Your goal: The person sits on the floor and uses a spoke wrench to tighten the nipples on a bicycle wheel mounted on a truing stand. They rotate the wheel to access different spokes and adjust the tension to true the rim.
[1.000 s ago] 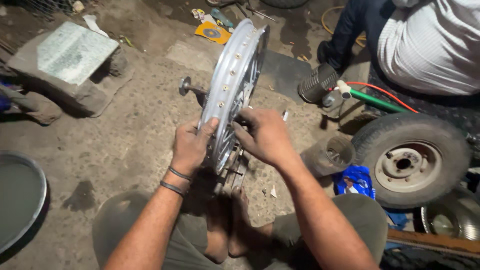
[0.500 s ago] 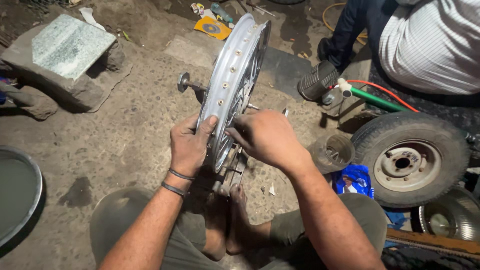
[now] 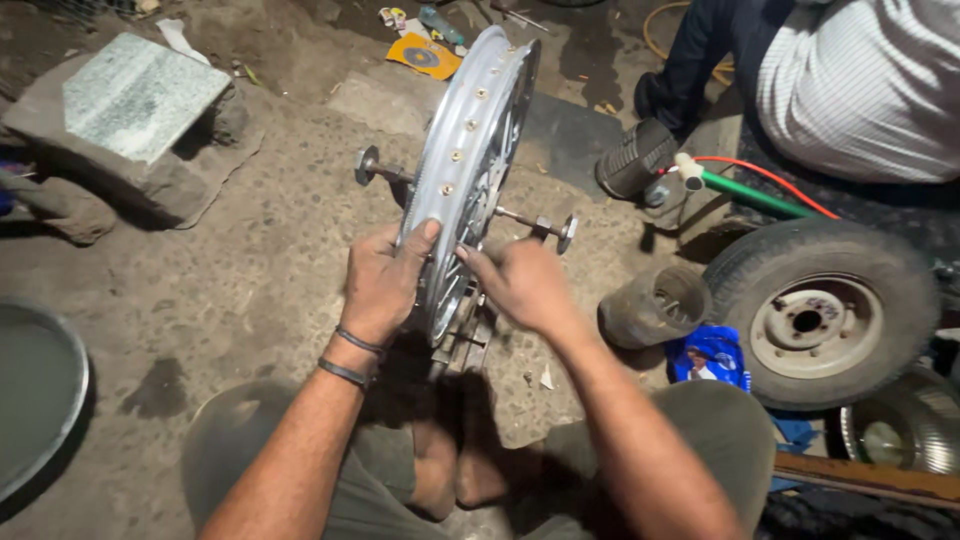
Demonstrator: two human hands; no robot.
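Between your knees, near the middle of the dirt floor (image 3: pixel 230 290), a silver spoked wheel rim (image 3: pixel 470 150) stands upright on edge, its axle (image 3: pixel 530 222) sticking out to both sides with a round nut at each end. Your left hand (image 3: pixel 385 280) clasps the near edge of the rim, fingers curled over the outer face and thumb up along the metal. Your right hand (image 3: pixel 520 285) reaches in from the other side, its fingertips pinched narrow at the spokes just beside the rim; you cannot tell from this view whether they hold anything small. Under the wheel a small metal stand (image 3: pixel 465 345) carries it, just in front of your bare feet (image 3: pixel 450 460).

Toward the floor's far left corner lies a flat stone slab (image 3: pixel 140 95). At the left edge a round metal pan (image 3: pixel 30 400) shows in part. On your right, near the right edge, a small tyre on its hub (image 3: pixel 820 310) lies flat, with a black rubber cup (image 3: pixel 655 305) just beside it and a blue packet (image 3: pixel 710 355) touching the tyre. Beyond, another person in a striped shirt (image 3: pixel 860 90) sits by a green hose (image 3: pixel 750 192).
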